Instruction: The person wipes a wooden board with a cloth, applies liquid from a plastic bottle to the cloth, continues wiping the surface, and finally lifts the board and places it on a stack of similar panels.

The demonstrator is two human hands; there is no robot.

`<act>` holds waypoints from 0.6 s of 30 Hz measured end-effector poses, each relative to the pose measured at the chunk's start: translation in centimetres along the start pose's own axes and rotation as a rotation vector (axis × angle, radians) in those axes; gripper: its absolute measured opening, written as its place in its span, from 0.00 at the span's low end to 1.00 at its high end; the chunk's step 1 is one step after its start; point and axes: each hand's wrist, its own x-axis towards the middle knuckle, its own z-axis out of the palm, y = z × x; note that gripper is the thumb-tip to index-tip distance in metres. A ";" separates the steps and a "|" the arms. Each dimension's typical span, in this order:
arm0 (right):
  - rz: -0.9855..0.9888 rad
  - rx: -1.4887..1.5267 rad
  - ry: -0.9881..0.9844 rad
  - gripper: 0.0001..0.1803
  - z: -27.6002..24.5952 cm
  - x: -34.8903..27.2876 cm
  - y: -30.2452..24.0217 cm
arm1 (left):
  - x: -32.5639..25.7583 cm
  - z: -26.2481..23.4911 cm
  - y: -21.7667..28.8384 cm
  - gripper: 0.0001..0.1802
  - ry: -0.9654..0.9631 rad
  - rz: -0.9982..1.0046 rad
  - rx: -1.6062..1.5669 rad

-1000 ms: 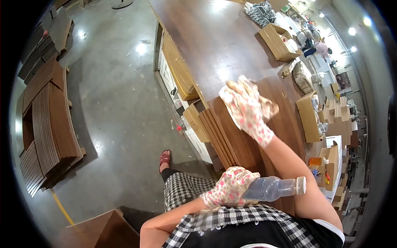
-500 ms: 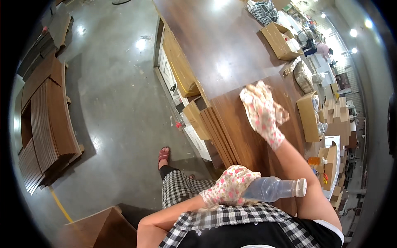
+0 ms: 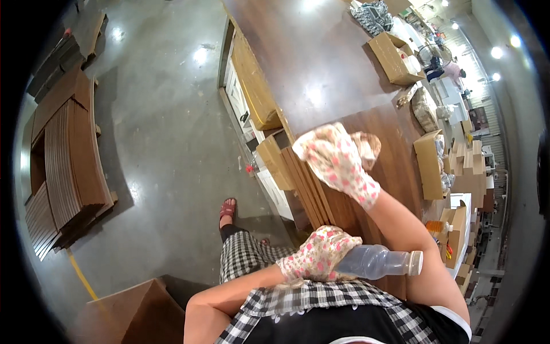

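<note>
My left hand (image 3: pixel 321 252), in a pink-dotted white glove, is closed around a clear plastic bottle (image 3: pixel 378 262) close to my body. The bottle lies on its side, its white cap pointing right. A matching glove covers my right hand (image 3: pixel 344 166), which is stretched out over a dark brown wooden panel (image 3: pixel 395 132). Bunched in that hand is a pale, patterned cloth (image 3: pixel 368 150); the fingers are partly lost in its folds. The cloth is over the panel's left part, and whether it touches the surface is hard to tell.
Cardboard boxes (image 3: pixel 429 166) line the table's right side, with an orange bottle (image 3: pixel 438 226) nearby. Stacked panels (image 3: pixel 303 186) stand at the table's left edge. Flattened cardboard (image 3: pixel 66 155) is piled on a pallet at far left. A large carton (image 3: pixel 126 315) stands at lower left.
My right hand has swept left across the panel with the cloth, toward its left edge. My left hand and the bottle have hardly moved.
</note>
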 end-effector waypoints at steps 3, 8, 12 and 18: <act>-0.307 -0.219 0.040 0.07 -1.0 -0.2 -1.9 | -0.6 0.0 0.2 0.38 -0.019 -0.037 -0.022; 0.215 0.332 0.118 0.04 0.1 -4.3 -1.4 | -0.3 0.5 0.1 0.39 0.023 0.007 -0.057; 0.100 -0.006 0.082 0.03 0.7 0.9 -0.7 | -0.4 0.8 -0.2 0.39 0.066 0.013 -0.053; 0.080 -0.039 0.063 0.05 0.2 -3.4 -1.0 | 0.1 0.4 0.4 0.37 0.047 -0.001 -0.006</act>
